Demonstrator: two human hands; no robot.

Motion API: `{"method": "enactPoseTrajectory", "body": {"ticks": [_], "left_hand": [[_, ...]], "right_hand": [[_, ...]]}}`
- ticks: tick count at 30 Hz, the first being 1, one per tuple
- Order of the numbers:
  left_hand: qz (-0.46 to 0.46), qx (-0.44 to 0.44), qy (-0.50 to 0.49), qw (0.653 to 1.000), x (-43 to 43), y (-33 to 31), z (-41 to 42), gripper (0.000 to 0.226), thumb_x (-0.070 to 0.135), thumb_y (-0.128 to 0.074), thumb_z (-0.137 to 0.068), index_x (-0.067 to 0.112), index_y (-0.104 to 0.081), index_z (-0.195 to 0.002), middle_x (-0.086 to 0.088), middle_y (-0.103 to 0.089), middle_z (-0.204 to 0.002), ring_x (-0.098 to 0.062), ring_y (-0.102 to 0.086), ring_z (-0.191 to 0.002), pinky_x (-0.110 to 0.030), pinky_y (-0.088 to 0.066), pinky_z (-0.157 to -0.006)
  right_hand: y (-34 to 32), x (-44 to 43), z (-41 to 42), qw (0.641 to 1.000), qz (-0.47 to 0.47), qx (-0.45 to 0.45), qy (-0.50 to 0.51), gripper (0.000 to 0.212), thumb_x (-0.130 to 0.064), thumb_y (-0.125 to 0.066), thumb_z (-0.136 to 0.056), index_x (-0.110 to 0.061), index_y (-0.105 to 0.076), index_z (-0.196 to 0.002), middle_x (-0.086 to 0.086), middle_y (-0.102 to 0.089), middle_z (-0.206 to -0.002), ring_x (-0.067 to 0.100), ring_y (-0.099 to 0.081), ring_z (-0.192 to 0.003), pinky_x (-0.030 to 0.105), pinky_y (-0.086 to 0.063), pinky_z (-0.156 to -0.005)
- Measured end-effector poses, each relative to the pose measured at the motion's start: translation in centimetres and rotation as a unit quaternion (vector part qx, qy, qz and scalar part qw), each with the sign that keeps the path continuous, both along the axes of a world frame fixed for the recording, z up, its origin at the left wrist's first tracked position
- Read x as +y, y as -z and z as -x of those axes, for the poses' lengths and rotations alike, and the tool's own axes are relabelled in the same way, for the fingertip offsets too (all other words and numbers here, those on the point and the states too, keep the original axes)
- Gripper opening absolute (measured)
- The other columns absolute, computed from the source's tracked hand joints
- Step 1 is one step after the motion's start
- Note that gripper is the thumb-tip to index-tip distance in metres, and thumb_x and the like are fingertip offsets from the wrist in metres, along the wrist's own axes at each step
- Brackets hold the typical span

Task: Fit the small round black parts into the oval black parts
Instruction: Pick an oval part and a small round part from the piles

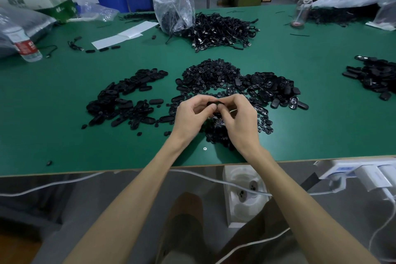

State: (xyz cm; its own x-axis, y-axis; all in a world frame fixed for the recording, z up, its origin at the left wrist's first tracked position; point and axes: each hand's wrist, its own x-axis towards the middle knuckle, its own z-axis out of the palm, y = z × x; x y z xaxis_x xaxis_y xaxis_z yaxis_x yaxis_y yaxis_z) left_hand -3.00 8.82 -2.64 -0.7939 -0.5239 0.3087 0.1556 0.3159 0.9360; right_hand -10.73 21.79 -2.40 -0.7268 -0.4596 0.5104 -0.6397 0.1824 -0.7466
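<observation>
Holds one oval part [215, 104] between left hand [192, 113] and right hand [237, 115], just above the green table [64, 135]. Curls the fingers of both hands in close round it, thumbs and fingertips meeting over the top, leaving only a dark sliver in sight. Cannot tell whether a round piece sits inside it: covered by the fingers.

Behind the hands, on the table, a heap of round parts [212, 73], with more scattered under and around the wrists. Touching that heap on its right, loose ovals [274, 90], several lying hollow side up. Well apart on the left, a left spread [124, 100] of ovals, mostly flat side up, perhaps fitted ones. Near the right edge, a far pile [372, 77] of dark pieces.

Farther back, a tangle of cables [222, 30] just beside a clear bag [173, 10] with dark contents. Left of the bag, white sheets [124, 34] lying flat. At the left edge, a bottle [25, 45] on its side. Near the front edge, between the forearms, a screw [205, 148] set in the tabletop.
</observation>
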Motion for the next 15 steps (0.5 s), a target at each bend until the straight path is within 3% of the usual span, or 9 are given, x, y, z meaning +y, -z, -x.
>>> {"method": "enactPoseTrajectory", "body": {"ticks": [3,5,6,8,9,10,12,14,15], "left_hand": [[-0.082,0.032,0.015,0.996,-0.4,-1.3,0.5,0.023,0.014,-0.066,-0.101,0.012,-0.071,-0.124,-0.002,-0.075,-0.123,-0.015,-0.069,-0.119,-0.033,-0.053,-0.107],[-0.231,0.075,-0.017,0.97,-1.4,-2.6,1.2,0.02,0.009,-0.06,-0.103,0.01,-0.072,-0.119,-0.006,-0.076,-0.119,-0.019,-0.071,-0.115,-0.034,-0.053,-0.107],[-0.337,0.103,-0.03,0.935,-2.2,-3.3,1.4,0.019,0.006,-0.058,-0.103,0.007,-0.071,-0.116,-0.009,-0.077,-0.113,-0.021,-0.072,-0.109,-0.034,-0.054,-0.105],[-0.547,0.163,-0.039,0.82,-4.1,-4.2,1.6,0.018,0.002,-0.054,-0.103,0.002,-0.07,-0.111,-0.01,-0.075,-0.099,-0.022,-0.071,-0.097,-0.033,-0.057,-0.097],[-0.603,0.181,-0.052,0.775,-4.9,-4.4,1.7,0.018,0.001,-0.052,-0.103,0.001,-0.069,-0.108,-0.01,-0.072,-0.096,-0.021,-0.069,-0.093,-0.033,-0.056,-0.094],[-0.618,0.18,-0.07,0.762,-5.6,-4.4,1.7,0.019,0.0,-0.05,-0.103,0.001,-0.069,-0.106,-0.009,-0.071,-0.094,-0.02,-0.068,-0.09,-0.031,-0.055,-0.091],[-0.52,0.111,-0.113,0.839,-6.2,-4.3,1.7,0.021,-0.002,-0.049,-0.103,0.004,-0.069,-0.103,-0.007,-0.07,-0.092,-0.017,-0.068,-0.084,-0.029,-0.057,-0.083],[-0.298,0.0,-0.156,0.942,-6.9,-4.0,1.4,0.023,-0.005,-0.049,-0.103,0.006,-0.069,-0.106,-0.006,-0.071,-0.097,-0.016,-0.069,-0.084,-0.026,-0.059,-0.077],[-0.174,-0.049,-0.176,0.968,-7.6,-3.7,1.0,0.026,-0.007,-0.049,-0.103,0.009,-0.069,-0.107,-0.005,-0.071,-0.101,-0.016,-0.07,-0.087,-0.025,-0.059,-0.078]], "right_hand": [[-1.1,0.1,0.9,0.996,0.037,-0.083,0.013,0.008,-0.01,-0.069,-0.097,-0.013,-0.07,-0.104,0.001,-0.071,-0.094,0.011,-0.066,-0.083,0.02,-0.053,-0.075],[-2.1,0.5,2.5,0.986,0.064,-0.147,0.034,0.01,-0.01,-0.07,-0.096,-0.016,-0.07,-0.103,0.001,-0.072,-0.094,0.012,-0.067,-0.081,0.019,-0.055,-0.07],[-2.5,0.8,3.5,0.983,0.064,-0.166,0.044,0.011,-0.009,-0.071,-0.095,-0.017,-0.069,-0.103,0.001,-0.072,-0.094,0.012,-0.067,-0.08,0.017,-0.055,-0.068],[-3.0,1.7,5.6,0.982,0.031,-0.171,0.07,0.013,-0.008,-0.072,-0.094,-0.016,-0.071,-0.104,0.001,-0.072,-0.095,0.01,-0.068,-0.079,0.014,-0.053,-0.068],[-3.1,2.1,6.7,0.983,0.005,-0.162,0.087,0.013,-0.009,-0.072,-0.093,-0.014,-0.072,-0.105,0.002,-0.073,-0.097,0.011,-0.069,-0.082,0.016,-0.054,-0.073],[-3.1,2.6,7.6,0.983,-0.019,-0.151,0.104,0.014,-0.01,-0.072,-0.093,-0.013,-0.074,-0.106,0.002,-0.074,-0.098,0.012,-0.069,-0.086,0.019,-0.054,-0.079],[-2.9,3.4,9.2,0.981,-0.053,-0.132,0.133,0.015,-0.009,-0.071,-0.092,-0.01,-0.077,-0.107,0.003,-0.076,-0.101,0.013,-0.068,-0.089,0.021,-0.051,-0.085],[-2.6,4.2,10.4,0.977,-0.085,-0.114,0.156,0.017,-0.007,-0.068,-0.093,-0.006,-0.078,-0.107,0.007,-0.076,-0.104,0.015,-0.068,-0.091,0.02,-0.048,-0.089],[-2.4,4.6,11.0,0.975,-0.103,-0.107,0.164,0.019,-0.007,-0.066,-0.094,-0.004,-0.078,-0.108,0.01,-0.076,-0.107,0.019,-0.068,-0.096,0.024,-0.049,-0.095]]}}
